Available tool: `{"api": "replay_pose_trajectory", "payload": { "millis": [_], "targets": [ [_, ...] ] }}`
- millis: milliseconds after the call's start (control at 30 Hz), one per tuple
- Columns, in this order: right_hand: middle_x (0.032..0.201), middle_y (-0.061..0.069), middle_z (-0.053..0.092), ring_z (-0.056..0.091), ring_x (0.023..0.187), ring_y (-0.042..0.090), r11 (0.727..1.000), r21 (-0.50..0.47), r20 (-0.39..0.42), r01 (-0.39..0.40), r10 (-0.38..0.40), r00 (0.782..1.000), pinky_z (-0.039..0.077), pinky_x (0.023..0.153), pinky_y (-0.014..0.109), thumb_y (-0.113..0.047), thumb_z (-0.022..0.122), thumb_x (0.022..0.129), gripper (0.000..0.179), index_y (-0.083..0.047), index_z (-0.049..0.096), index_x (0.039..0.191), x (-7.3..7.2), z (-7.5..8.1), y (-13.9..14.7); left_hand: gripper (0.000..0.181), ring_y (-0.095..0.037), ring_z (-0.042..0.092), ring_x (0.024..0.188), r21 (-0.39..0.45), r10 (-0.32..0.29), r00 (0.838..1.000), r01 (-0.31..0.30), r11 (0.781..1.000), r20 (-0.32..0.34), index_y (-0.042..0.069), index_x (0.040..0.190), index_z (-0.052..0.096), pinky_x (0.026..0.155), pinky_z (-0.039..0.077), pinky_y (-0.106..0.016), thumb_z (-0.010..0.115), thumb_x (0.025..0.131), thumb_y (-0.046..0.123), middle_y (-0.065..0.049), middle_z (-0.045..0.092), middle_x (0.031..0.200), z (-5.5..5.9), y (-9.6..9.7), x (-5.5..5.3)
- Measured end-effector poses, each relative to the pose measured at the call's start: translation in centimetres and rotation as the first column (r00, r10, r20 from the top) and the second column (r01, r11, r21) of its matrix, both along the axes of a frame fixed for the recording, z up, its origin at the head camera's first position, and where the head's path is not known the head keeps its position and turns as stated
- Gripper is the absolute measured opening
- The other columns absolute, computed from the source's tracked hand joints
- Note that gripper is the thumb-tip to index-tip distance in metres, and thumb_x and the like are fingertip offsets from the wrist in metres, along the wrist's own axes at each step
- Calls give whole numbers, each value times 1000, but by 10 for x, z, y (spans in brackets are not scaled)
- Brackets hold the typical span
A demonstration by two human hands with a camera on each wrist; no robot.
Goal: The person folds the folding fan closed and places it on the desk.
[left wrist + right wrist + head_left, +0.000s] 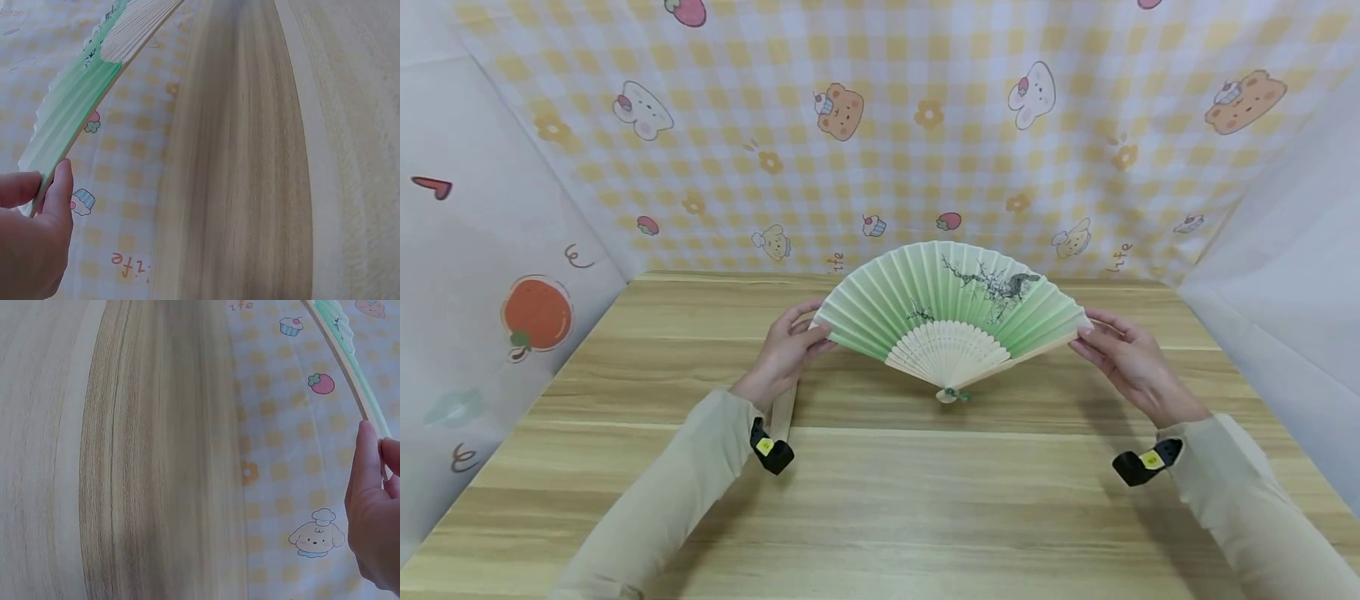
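A folding fan (955,292), spread wide, is held up above the wooden table. Its pleated leaf fades from white to green and bears a dark branch print; pale ribs meet at a pivot with a green cord. My left hand (786,350) pinches the left end of the fan between thumb and fingers. At the other end, my right hand (1131,362) pinches the right outer rib. The left wrist view shows thumb and fingers on the fan's (75,115) tip. In the right wrist view, the right hand (378,512) grips the guard edge.
A flat pale wooden strip (783,412) lies on the table (940,508), partly hidden under my left wrist. Behind the table hangs a yellow checked cloth (887,175) with cartoon prints. White sheets (467,250) stand at both sides.
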State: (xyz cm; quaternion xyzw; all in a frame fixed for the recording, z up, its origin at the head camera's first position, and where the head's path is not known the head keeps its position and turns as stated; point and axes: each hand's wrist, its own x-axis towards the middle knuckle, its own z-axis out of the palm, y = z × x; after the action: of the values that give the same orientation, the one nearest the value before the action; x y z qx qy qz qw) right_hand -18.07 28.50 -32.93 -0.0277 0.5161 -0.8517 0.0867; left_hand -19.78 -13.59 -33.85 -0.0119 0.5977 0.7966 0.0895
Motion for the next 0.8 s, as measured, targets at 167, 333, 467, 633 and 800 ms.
{"api": "replay_pose_trajectory", "payload": {
  "millis": [167, 333, 467, 633, 800],
  "targets": [
    [97, 9, 59, 61, 89, 18, 999, -51, -10, -1, 1, 1000, 49, 80, 26, 9, 52, 84, 24, -5, 57, 104, 1, 0, -2, 50, -14, 59, 84, 12, 0, 1000, 0, 1000, -11, 3, 131, 35, 80, 49, -25, 46, 85, -11, -11, 52, 106, -2, -1, 3],
    [95, 10, 62, 61, 87, 18, 993, -112, 25, 39, -36, 999, 49, 80, 26, 9, 53, 83, 23, -4, 58, 102, 1, 2, -5, 50, -13, 59, 85, 38, 8, 1000, -7, 999, -11, 1, 131, 35, 80, 49, -25, 46, 84, -14, -9, 52, 105, -4, 0, 4],
    [94, 10, 61, 61, 86, 18, 986, -153, 38, 62, -57, 998, 49, 80, 26, 10, 54, 82, 22, -2, 58, 100, 1, 3, -8, 50, -12, 59, 83, 45, 12, 1000, -11, 999, -14, -2, 131, 33, 79, 49, -24, 44, 84, -15, -7, 53, 102, -4, 0, 4],
    [95, 12, 60, 61, 88, 21, 977, -207, 35, 52, -46, 998, 49, 80, 29, 12, 49, 84, 21, 0, 58, 99, 0, 3, -13, 46, -11, 60, 83, 66, 20, 1000, -19, 998, -22, -3, 130, 33, 80, 48, -23, 42, 85, -14, -5, 56, 99, -2, -3, 5],
    [97, 13, 61, 61, 90, 23, 973, -228, 42, 48, -39, 998, 49, 81, 30, 12, 47, 85, 22, 0, 57, 101, -2, 4, -16, 44, -11, 60, 85, 93, 34, 999, -32, 995, -16, -2, 129, 34, 82, 48, -24, 42, 86, -12, -4, 58, 99, 1, -4, 4]
  ]
}}
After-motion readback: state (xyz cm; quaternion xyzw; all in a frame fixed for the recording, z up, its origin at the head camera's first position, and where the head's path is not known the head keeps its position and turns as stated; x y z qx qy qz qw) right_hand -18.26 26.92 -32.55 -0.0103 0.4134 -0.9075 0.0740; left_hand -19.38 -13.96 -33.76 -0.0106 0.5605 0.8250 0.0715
